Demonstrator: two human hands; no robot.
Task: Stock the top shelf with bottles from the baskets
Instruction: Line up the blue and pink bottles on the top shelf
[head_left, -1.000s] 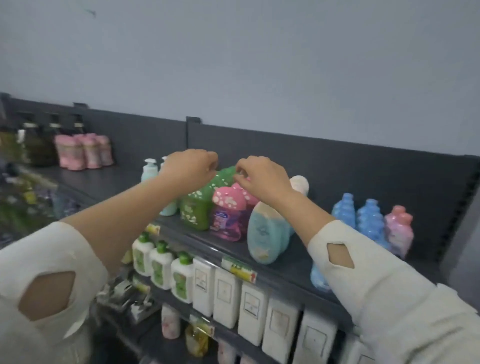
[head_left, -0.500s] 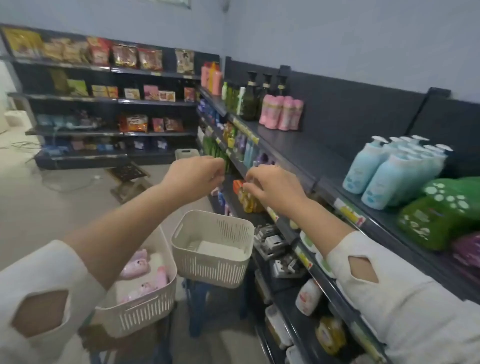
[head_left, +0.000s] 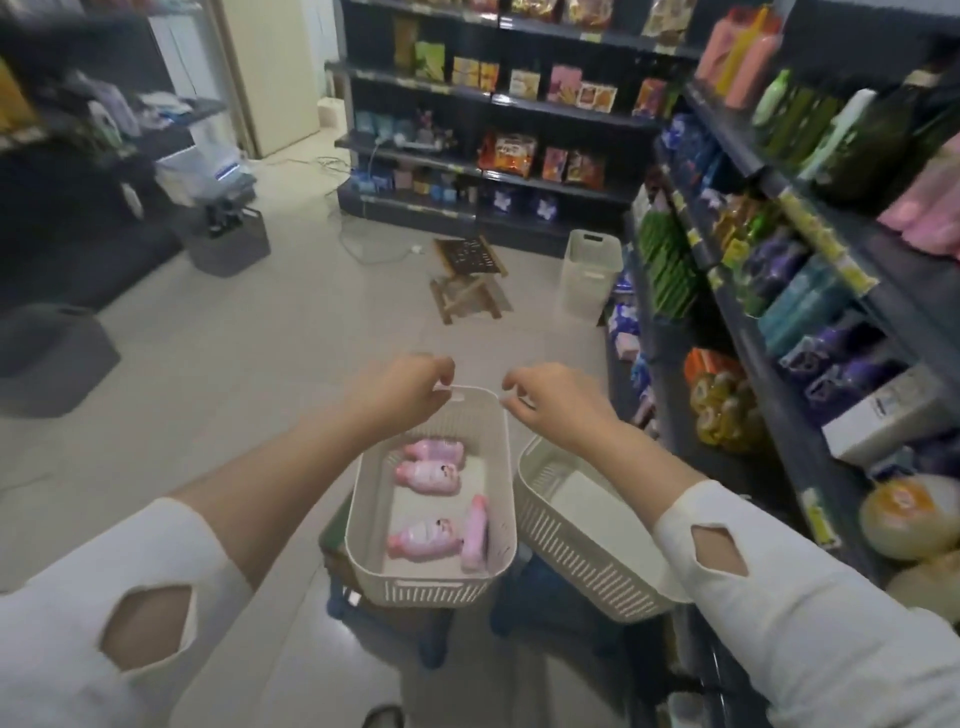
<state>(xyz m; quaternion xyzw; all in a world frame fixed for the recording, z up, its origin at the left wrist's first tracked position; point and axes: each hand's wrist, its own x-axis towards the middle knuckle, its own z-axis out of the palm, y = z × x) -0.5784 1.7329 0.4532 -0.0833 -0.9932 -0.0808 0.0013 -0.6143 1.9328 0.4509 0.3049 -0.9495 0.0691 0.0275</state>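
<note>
Pink bottles (head_left: 427, 474): four, lying in basket (head_left: 501, 467), below left hand (head_left: 410, 387) and right hand (head_left: 553, 400). Hands loosely curled, holding nothing. Probably light, stiff, smooth plastic; grip round the body, one per hand.

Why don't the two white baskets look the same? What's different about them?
The basket with bottles holds four pink bottles lying down, but the other basket shows only its bare white bottom. The basket with bottles points straight ahead, while the other basket is turned at an angle. The other basket also stands nearer the shelves. Both are cream-white with slotted sides.
</note>
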